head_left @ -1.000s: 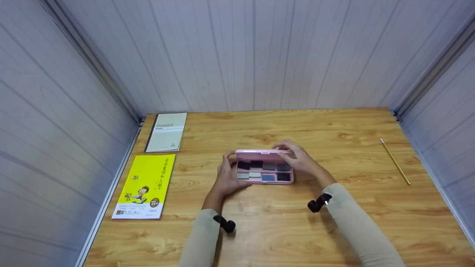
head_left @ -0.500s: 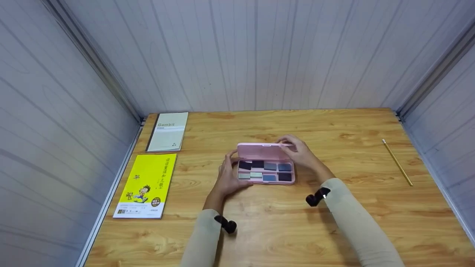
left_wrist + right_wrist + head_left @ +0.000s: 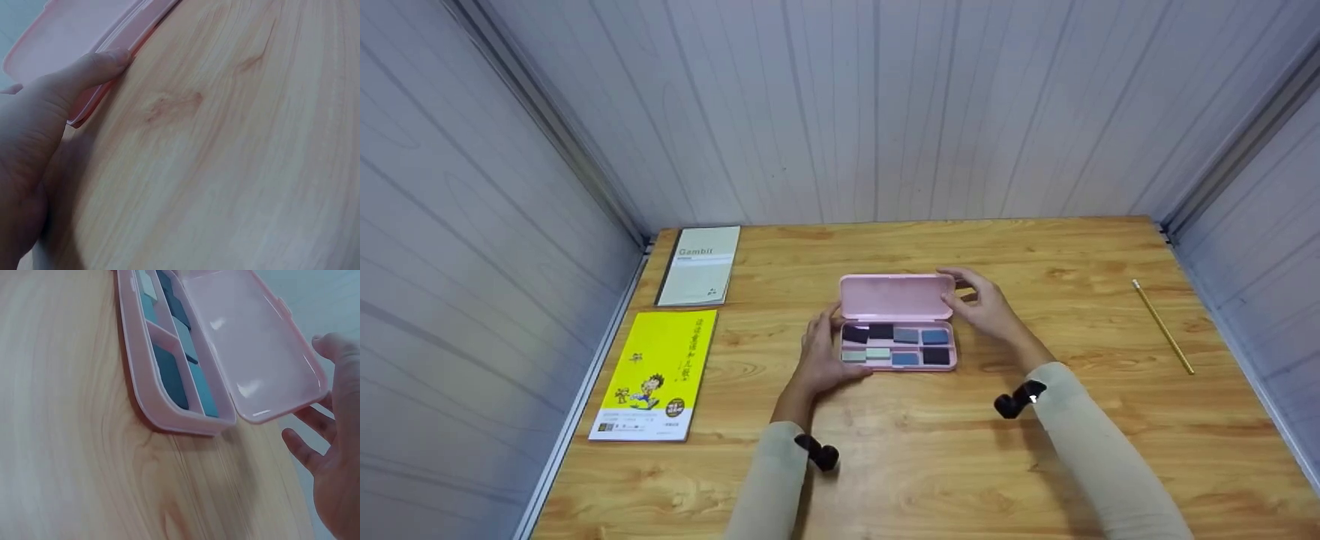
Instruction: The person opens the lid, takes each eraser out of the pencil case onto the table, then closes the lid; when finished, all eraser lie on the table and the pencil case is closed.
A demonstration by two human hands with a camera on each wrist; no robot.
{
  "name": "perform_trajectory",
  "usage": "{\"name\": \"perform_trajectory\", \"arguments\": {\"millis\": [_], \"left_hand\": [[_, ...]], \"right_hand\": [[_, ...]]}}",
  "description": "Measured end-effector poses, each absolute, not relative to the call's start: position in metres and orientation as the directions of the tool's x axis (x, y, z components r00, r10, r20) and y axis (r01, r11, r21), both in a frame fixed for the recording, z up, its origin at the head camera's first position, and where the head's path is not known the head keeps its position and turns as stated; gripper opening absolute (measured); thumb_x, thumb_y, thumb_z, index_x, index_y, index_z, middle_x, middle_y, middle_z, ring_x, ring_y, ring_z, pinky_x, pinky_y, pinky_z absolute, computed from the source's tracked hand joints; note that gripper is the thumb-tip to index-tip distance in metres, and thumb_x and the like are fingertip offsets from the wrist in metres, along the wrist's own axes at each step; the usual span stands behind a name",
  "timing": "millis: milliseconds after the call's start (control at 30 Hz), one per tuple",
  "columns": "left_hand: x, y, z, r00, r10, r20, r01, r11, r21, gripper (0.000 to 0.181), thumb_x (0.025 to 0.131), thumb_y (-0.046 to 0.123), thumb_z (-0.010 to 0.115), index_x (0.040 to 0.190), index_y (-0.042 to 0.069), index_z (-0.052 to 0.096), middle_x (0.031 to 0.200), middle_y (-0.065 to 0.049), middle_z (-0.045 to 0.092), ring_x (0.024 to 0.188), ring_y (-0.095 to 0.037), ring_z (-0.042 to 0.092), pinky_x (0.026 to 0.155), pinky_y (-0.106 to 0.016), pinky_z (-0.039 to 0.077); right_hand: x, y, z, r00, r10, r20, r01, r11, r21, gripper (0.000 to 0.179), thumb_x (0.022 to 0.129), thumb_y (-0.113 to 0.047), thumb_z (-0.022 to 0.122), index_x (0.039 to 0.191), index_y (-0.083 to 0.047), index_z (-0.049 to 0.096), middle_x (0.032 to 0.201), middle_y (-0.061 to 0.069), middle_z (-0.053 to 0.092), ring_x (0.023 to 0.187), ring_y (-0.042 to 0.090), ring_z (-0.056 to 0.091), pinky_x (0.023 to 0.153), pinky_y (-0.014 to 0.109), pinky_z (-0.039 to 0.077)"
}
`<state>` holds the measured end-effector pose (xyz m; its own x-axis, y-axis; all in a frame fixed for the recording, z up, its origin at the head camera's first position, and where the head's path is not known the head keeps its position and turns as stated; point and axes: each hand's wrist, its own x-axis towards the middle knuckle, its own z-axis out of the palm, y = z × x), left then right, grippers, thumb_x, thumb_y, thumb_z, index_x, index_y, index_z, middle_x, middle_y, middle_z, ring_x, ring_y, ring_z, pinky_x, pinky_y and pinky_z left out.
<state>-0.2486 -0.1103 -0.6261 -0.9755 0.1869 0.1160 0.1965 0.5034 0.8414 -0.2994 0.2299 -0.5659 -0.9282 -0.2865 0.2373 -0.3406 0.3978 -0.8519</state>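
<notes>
Two half-spread hands (image 3: 819, 360) (image 3: 988, 309) at pink case (image 3: 891, 296)

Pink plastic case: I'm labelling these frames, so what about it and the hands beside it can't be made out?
Head view: the outer face of the pink plastic case lid, turned away; what the small rectangular blocks are, too small.
Left wrist view: most fingers of the left hand, hidden by the hand itself and the left edge.
Right wrist view: the case's far end, cut off by the top edge.
</notes>
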Motion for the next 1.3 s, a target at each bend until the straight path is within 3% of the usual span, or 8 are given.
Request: {"name": "perform_trajectory", "arguments": {"millis": [233,467,567,733,833,1067,1300], "left_hand": [[-0.249,-0.111,-0.625,-0.98,0.176,0.087,0.169,0.527,0.833,0.138,0.063,0.032,0.111,0.176,0.013,0.033,0.149,-0.014,0.071,0.15,-0.035,0.045,0.13,-0.059,0.033],[-0.252,-0.11,-0.625,-0.984,0.164,0.071,0.15,0.542,0.827,0.14,0.063,0.034,0.111,0.177,0.012,0.033,0.151,-0.014,0.07,0.149,-0.035,0.045,0.129,-0.058,0.034],[-0.253,-0.109,-0.625,-0.986,0.155,0.055,0.131,0.542,0.83,0.14,0.063,0.033,0.111,0.177,0.013,0.033,0.15,-0.013,0.071,0.149,-0.034,0.045,0.13,-0.058,0.035],[-0.253,-0.108,-0.623,-0.988,0.146,0.04,0.114,0.546,0.83,0.139,0.063,0.032,0.111,0.177,0.012,0.033,0.153,-0.013,0.07,0.155,-0.036,0.043,0.133,-0.06,0.033],[-0.254,-0.108,-0.622,-0.99,0.14,0.034,0.107,0.554,0.825,0.139,0.064,0.031,0.112,0.177,0.011,0.034,0.156,-0.014,0.068,0.157,-0.037,0.042,0.134,-0.06,0.032],[-0.254,-0.107,-0.621,-0.991,0.136,0.01,0.087,0.572,0.816,0.137,0.065,0.03,0.111,0.177,0.012,0.034,0.165,-0.015,0.061,0.159,-0.038,0.041,0.135,-0.059,0.031],[-0.253,-0.108,-0.622,-0.988,0.148,0.035,0.112,0.547,0.83,0.139,0.064,0.031,0.111,0.177,0.013,0.033,0.171,-0.016,0.054,0.157,-0.037,0.041,0.132,-0.059,0.032]], "right_hand": [[-0.295,0.248,-0.568,-0.945,-0.254,0.206,-0.296,0.396,-0.87,0.047,0.108,-0.006,0.072,0.154,0.001,0.063,0.153,0.03,0.068,0.134,0.051,0.07,0.099,0.023,0.056],[-0.291,0.261,-0.569,-0.957,-0.248,0.152,-0.244,0.4,-0.883,0.048,0.109,-0.008,0.071,0.155,0.001,0.062,0.156,0.032,0.064,0.137,0.048,0.067,0.099,0.02,0.055],[-0.289,0.264,-0.57,-0.951,-0.268,0.155,-0.26,0.423,-0.868,0.048,0.11,-0.01,0.071,0.156,0.002,0.062,0.155,0.031,0.065,0.137,0.049,0.068,0.102,0.027,0.057],[-0.283,0.263,-0.569,-0.935,-0.316,0.159,-0.298,0.458,-0.838,0.05,0.11,-0.009,0.071,0.158,0.0,0.061,0.156,0.032,0.064,0.138,0.051,0.066,0.109,0.054,0.059],[-0.279,0.26,-0.569,-0.924,-0.35,0.155,-0.316,0.469,-0.825,0.05,0.11,-0.009,0.07,0.158,-0.002,0.061,0.157,0.031,0.064,0.14,0.051,0.065,0.109,0.064,0.057],[-0.272,0.252,-0.571,-0.903,-0.394,0.171,-0.36,0.475,-0.803,0.048,0.109,-0.01,0.072,0.156,-0.001,0.063,0.156,0.026,0.068,0.138,0.05,0.067,0.107,0.066,0.06],[-0.268,0.242,-0.577,-0.888,-0.426,0.17,-0.37,0.445,-0.816,0.046,0.107,-0.002,0.072,0.152,0.004,0.064,0.152,0.029,0.069,0.138,0.052,0.067,0.109,0.067,0.06]]}}
